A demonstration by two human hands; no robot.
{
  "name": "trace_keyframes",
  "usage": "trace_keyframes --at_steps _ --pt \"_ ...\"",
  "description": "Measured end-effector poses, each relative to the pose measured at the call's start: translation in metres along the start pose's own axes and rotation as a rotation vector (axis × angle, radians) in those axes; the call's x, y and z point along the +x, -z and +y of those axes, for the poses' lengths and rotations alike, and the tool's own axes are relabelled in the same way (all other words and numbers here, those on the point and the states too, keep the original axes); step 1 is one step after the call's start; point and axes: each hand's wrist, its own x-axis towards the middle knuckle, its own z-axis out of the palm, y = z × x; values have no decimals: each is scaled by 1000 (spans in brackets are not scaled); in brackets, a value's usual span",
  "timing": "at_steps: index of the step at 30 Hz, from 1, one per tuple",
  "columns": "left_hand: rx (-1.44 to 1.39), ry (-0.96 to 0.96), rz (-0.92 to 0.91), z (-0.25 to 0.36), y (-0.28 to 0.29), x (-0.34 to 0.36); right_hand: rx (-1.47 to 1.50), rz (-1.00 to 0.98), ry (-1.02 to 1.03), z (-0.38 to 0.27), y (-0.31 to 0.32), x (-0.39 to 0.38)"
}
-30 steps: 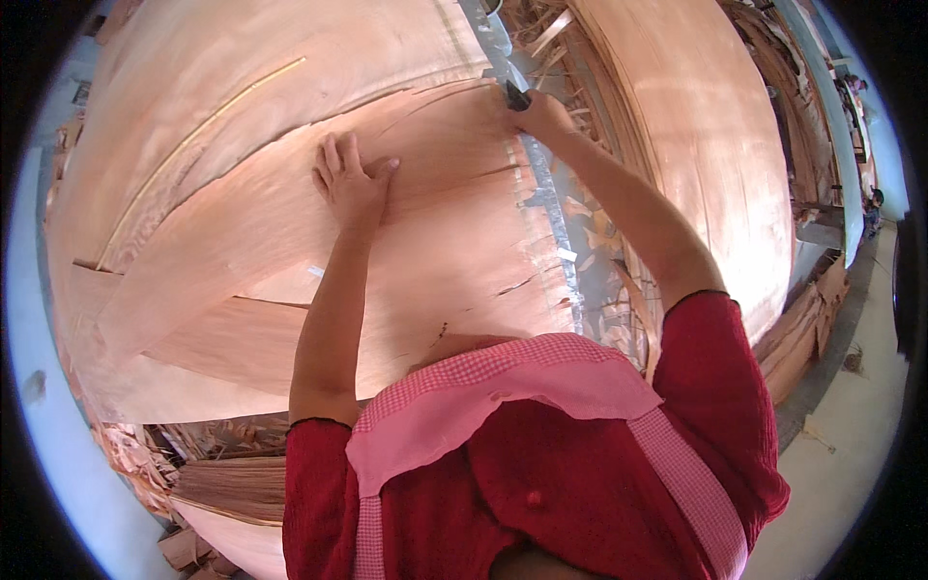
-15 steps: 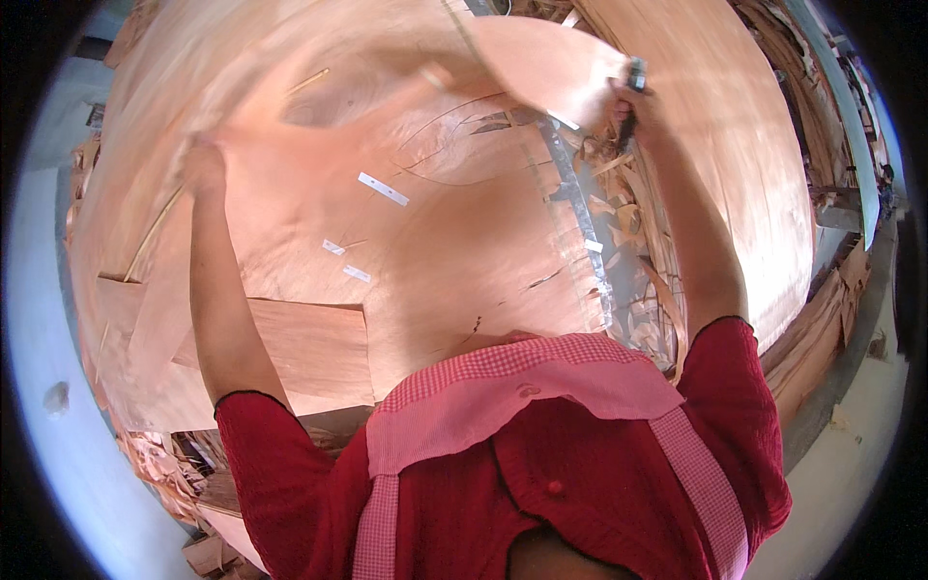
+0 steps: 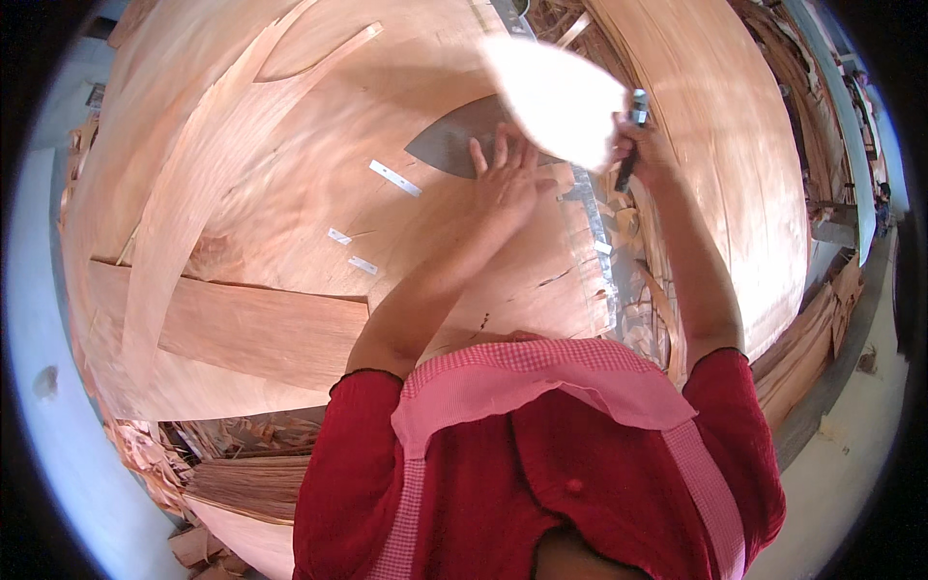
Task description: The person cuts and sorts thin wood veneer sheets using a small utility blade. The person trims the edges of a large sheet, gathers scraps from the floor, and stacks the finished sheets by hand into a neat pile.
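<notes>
My left hand [image 3: 507, 184] rests with spread fingers on a dark grey pointed patch [image 3: 447, 137] in the pale reddish wood veneer [image 3: 319, 126]; I cannot tell whether it is a plate or an opening. My right hand [image 3: 645, 145] grips a black-handled tool [image 3: 626, 172], with a raised, brightly lit veneer piece [image 3: 551, 92] at the same fingers, partly blurred by motion. Short white tape strips [image 3: 394, 178] lie left of my left hand. A narrow grey metal strip [image 3: 599, 237] runs along the sheet's right edge.
A tall veneer pile [image 3: 744, 193] stands at right, with scraps [image 3: 628, 227] in the gap before it. Long loose strips [image 3: 203, 164] lie across the left of the sheet, and torn veneer [image 3: 155, 454] is heaped below. A person [image 3: 883, 200] is small at the far right.
My right hand has lifted a veneer piece and moved right with the tool. My left hand swung out left, then came back right onto the dark patch. Tape strips and loose strips now show.
</notes>
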Motion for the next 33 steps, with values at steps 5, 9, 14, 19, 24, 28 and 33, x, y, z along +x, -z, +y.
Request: trace_keyframes --at_steps 5,9,14,19,24,28,33 --pt "-442 147 355 -88 47 -37 -439 -88 42 16 -36 37" --pt "45 55 289 -146 72 -58 -662 -26 48 39 -49 67" --pt "133 3 264 -140 71 -55 -810 -57 115 40 -51 75" --pt "193 -39 264 -133 74 -55 -806 -56 143 41 -52 82" --pt "188 -40 270 -133 71 -56 -939 -3 196 42 -56 80" --pt "247 -46 231 -134 68 -56 -911 63 255 52 -51 84" --pt "286 -50 197 -131 69 -49 -1111 324 453 43 -51 72"
